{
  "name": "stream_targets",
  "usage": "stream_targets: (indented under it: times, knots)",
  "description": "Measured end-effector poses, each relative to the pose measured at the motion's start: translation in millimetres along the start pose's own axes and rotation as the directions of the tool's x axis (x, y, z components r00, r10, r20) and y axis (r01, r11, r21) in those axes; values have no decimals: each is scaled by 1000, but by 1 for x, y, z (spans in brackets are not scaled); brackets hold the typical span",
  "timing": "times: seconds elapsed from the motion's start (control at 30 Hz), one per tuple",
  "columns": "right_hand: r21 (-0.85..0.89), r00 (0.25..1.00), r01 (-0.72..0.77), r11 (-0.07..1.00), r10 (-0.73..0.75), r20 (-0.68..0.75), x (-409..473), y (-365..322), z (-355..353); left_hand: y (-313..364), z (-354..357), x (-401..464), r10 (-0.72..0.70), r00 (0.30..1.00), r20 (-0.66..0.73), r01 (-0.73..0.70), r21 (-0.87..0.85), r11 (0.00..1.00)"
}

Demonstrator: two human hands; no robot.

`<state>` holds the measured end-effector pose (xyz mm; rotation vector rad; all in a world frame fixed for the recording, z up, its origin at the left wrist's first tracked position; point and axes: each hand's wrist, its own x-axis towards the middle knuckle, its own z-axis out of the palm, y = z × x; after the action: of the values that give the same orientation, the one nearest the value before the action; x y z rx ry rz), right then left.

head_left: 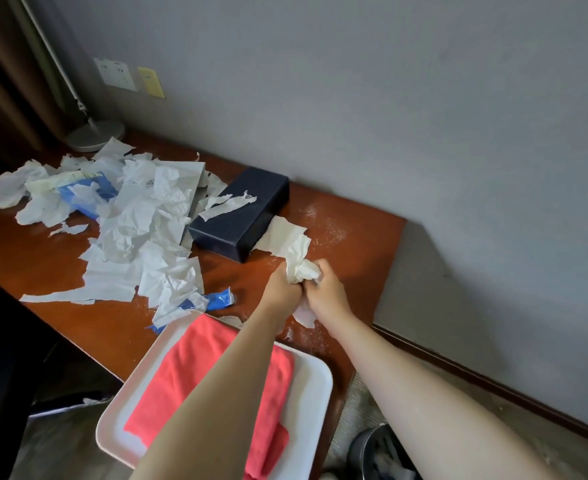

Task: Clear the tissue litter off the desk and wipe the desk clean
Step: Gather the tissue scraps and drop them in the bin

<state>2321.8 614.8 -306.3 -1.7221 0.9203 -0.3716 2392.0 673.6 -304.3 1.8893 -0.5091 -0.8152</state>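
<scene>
Both forearms are reaching out from the bottom edge, crossing over a white tray [315,386] that is carrying a folded pink cloth [195,372] — presumably lying ready for the wiping step, which looks not yet begun. Beyond the tray, the left hand [280,284] and right hand [327,289] are meeting over the reddish-brown counter [354,244], and the fingers of both are curling tight around one white tissue wad [301,268]. A tail of that tissue is trailing back toward the dark blue tissue box [247,216], so the hands seem to be balling it up into something compact enough to drop in one go. A dark bin [375,452] is sitting on the floor just below the right forearm, which would explain gathering at this end of the counter.

Most of the litter is lying well to the left: a wide tissue pile [140,230] of torn sheets and strips, a blue packet [91,194] half buried in it, and a blue wrapper scrap [221,299] near the tray's far corner. A torn strip is resting on the box top. Fine white crumbs are dusting the counter by the box — work for the cloth later.

A lamp base [95,135] is standing at the far left corner. The wall sockets [116,74] and a yellow sticker [150,81] are showing marks, but nothing there, nor on the packet, is readable.
</scene>
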Motion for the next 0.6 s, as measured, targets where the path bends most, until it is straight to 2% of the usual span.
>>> stream_targets:
  times: [0.2,0.43,0.6]
  knots:
    - [-19,993,-6,1000,4,-120,-48,13,-8,-9,11,-42,60,993,97,-59,-16,998]
    - [34,969,-68,997,74,-237,-99,42,-33,-17,47,-83,62,971,231,-74,44,996]
    - [33,952,-98,995,103,-287,-120,65,-62,-16,82,-104,116,946,302,-156,113,981]
